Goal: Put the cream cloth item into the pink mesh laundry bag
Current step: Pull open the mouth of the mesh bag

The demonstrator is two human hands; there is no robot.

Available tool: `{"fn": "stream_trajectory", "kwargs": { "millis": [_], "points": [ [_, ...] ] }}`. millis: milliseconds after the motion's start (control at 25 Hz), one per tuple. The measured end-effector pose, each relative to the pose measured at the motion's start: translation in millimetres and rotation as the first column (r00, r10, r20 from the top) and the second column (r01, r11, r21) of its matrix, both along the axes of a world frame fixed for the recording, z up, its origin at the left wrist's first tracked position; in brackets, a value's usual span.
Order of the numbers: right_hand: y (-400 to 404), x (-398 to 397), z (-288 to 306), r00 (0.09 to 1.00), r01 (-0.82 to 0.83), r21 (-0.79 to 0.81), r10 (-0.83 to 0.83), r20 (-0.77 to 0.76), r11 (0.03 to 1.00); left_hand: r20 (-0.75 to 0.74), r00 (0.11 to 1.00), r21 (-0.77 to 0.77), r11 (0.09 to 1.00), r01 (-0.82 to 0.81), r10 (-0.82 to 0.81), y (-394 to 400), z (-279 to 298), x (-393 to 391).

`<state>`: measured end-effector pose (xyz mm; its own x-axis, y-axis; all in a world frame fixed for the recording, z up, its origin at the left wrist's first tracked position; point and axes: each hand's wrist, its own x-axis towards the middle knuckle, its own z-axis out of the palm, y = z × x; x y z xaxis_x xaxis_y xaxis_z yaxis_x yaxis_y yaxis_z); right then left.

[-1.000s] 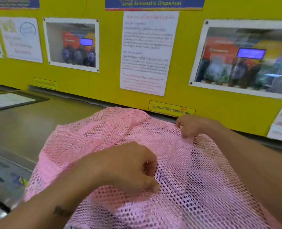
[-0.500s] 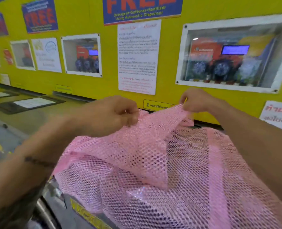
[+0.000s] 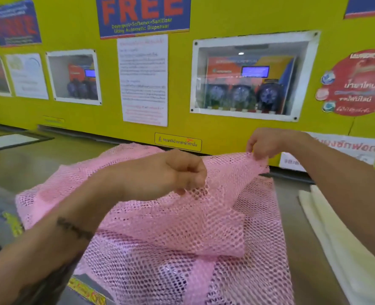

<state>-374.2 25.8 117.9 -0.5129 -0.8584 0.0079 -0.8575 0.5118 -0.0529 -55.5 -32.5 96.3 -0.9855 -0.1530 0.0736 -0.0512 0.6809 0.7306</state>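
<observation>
The pink mesh laundry bag (image 3: pixel 182 234) lies spread over the steel counter in front of me. My left hand (image 3: pixel 177 172) pinches its upper layer at the middle and holds it raised. Further right, my right hand (image 3: pixel 263 144) pinches the same raised edge near the wall. The mesh stretches between the two hands. The cream cloth item (image 3: pixel 345 243) lies folded flat on the counter to the right of the bag, partly under my right forearm. Neither hand touches it.
A yellow wall (image 3: pixel 215 14) with posters and windowed dispenser panels (image 3: pixel 248 80) stands close behind the counter. The grey counter (image 3: pixel 28 164) runs off to the left. A dark machine edge with yellow stickers (image 3: pixel 87 291) sits at the bottom left.
Both hands went from resting on the flat bag to pinching its top layer and lifting it. The hands have since spread further apart, and the cream cloth came into view at right.
</observation>
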Motion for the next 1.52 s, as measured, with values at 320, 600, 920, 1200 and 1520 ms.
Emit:
{"fn": "stream_trajectory", "kwargs": {
  "millis": [320, 600, 920, 1200, 1520],
  "points": [
    [22, -8, -35, 0.983, 0.129, 0.245, -0.155, 0.093, 0.961, 0.038, 0.997, -0.3, 0.951, 0.076, -0.067, 38, -50, 6],
    [12, 4, -56, 0.98, 0.163, 0.073, -0.153, -0.131, 0.984, 0.069, 0.985, -0.2, 0.965, 0.171, -0.16, 32, -46, 3],
    [-6, 5, -57, 0.934, 0.212, 0.035, -0.192, -0.3, 0.977, -0.187, 0.969, 0.131, 0.974, 0.187, -0.161, 28, -30, 30],
    [-94, 75, -26, 0.984, -0.099, -0.021, 0.095, -0.152, 0.995, -0.082, 0.823, -0.328, 0.764, -0.555, 0.563, -145, -21, 83],
    [-243, 157, -43, 0.97, -0.234, -0.011, 0.233, -0.071, 0.972, -0.04, 0.801, -0.407, 0.722, -0.559, 0.597, -202, -67, 132]
  ]
}}
